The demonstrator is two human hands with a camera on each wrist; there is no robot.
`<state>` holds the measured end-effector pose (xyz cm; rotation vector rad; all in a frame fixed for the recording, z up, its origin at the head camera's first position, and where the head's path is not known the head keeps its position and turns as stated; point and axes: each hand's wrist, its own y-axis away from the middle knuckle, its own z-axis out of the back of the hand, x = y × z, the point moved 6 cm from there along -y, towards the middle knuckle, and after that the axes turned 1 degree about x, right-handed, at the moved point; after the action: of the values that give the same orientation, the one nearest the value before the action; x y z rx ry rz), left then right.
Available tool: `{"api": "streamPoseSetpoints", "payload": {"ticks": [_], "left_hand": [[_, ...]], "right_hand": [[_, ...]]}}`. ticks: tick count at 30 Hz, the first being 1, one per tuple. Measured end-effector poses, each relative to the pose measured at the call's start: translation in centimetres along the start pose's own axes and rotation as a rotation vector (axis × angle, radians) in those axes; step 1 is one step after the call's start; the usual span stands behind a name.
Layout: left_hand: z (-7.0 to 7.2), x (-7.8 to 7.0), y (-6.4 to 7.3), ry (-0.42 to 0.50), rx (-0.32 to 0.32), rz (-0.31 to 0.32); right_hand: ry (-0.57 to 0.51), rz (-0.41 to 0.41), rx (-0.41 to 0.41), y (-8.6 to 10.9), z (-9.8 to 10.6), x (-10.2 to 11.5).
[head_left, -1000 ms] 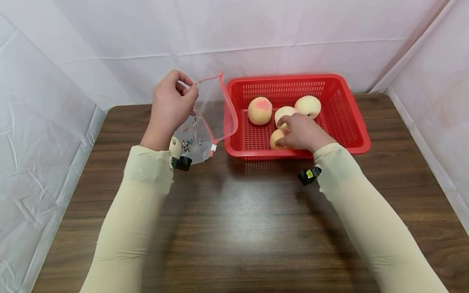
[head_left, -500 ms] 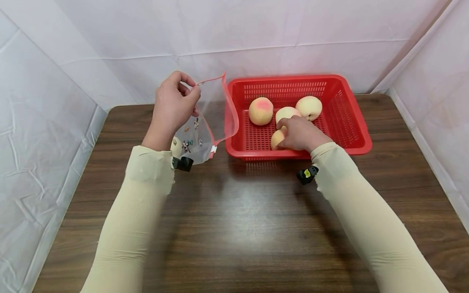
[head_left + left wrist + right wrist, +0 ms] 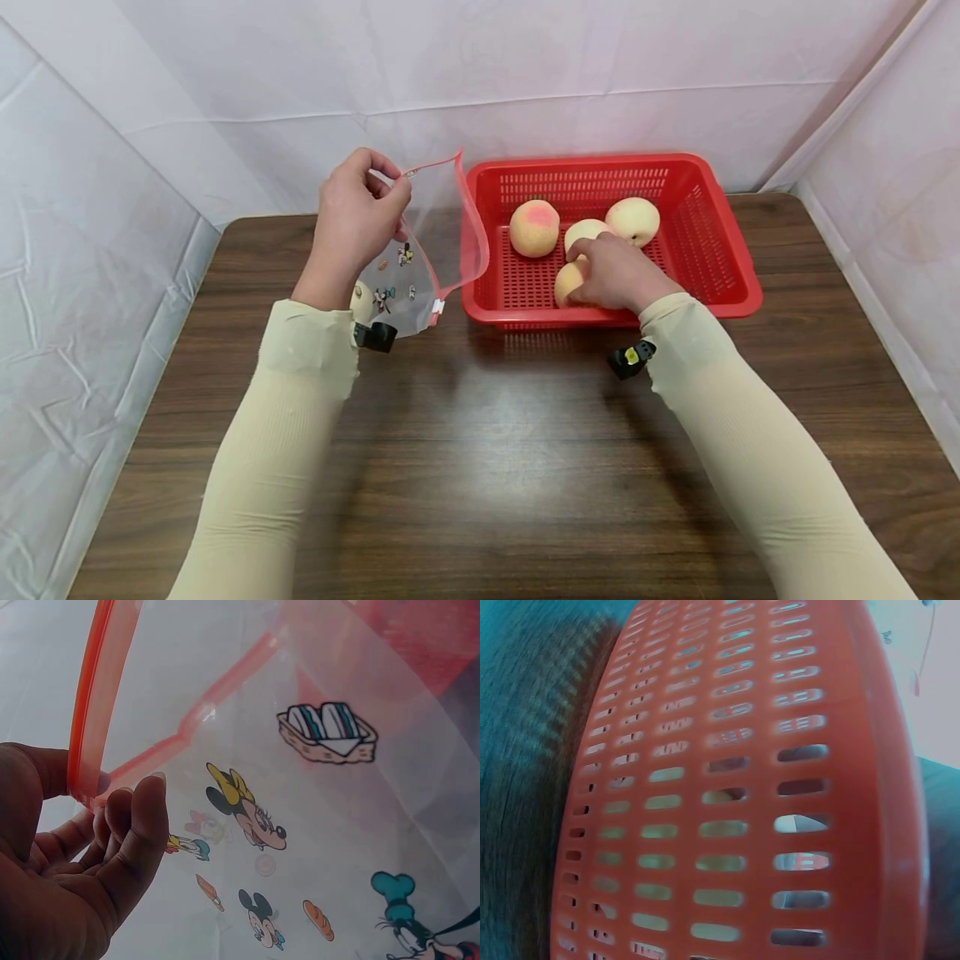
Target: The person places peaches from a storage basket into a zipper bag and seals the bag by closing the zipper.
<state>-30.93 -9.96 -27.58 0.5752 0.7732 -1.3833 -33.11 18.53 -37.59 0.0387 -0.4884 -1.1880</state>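
Note:
My left hand (image 3: 362, 204) pinches the upper edge of a clear slider zip bag (image 3: 461, 242) with red trim, its mouth spread towards the right. Cartoon characters and foods are printed on the bag. Low in it, partly behind my wrist, a pale peach (image 3: 362, 302) shows. In the left wrist view, thumb and fingers meet at the bag's orange-red zip strip (image 3: 97, 705). Inside the red basket (image 3: 491, 315), my right hand (image 3: 618, 271) grips the nearest peach (image 3: 570, 285), covering much of it. The right wrist view is filled by the slotted basket wall (image 3: 847, 795), which hides that hand.
Three more peaches lie in the basket: a pink-topped peach (image 3: 535, 228) at left, a pale peach (image 3: 587, 236) behind my right fingers, and another pale peach (image 3: 632, 221) farther back. The wooden table (image 3: 510, 467) meets white cloth walls (image 3: 525, 75) at the back and sides.
My right hand has shifted slightly left and its fingers have closed in further round the near peach. The left hand keeps its hold on the bag, nearly still.

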Motion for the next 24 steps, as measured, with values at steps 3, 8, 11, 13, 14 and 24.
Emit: {"api": "streamPoseSetpoints", "payload": {"ticks": [3,8,11,13,14,24], "left_hand": [[0.0,0.0,0.0,-0.002,0.0,0.004],[0.0,0.0,0.0,-0.005,0.0,0.006],[0.0,-0.1,0.0,-0.005,-0.001,0.005],[0.0,-0.1,0.0,-0.006,-0.001,0.006],[0.0,-0.1,0.0,-0.007,-0.002,0.005],[0.2,-0.2,0.0,-0.12,-0.081,-0.039]], "right_hand": [[-0.023,0.017,-0.032,0.2,0.5,0.1],[-0.09,0.031,-0.076,0.6,1.2,0.6],[-0.113,0.039,-0.118,0.8,1.7,1.1],[-0.119,0.055,-0.159,1.0,2.0,1.5],[-0.116,0.066,-0.185,1.1,2.2,1.7],[-0.196,0.129,-0.39,2.6,4.0,3.7]]}}
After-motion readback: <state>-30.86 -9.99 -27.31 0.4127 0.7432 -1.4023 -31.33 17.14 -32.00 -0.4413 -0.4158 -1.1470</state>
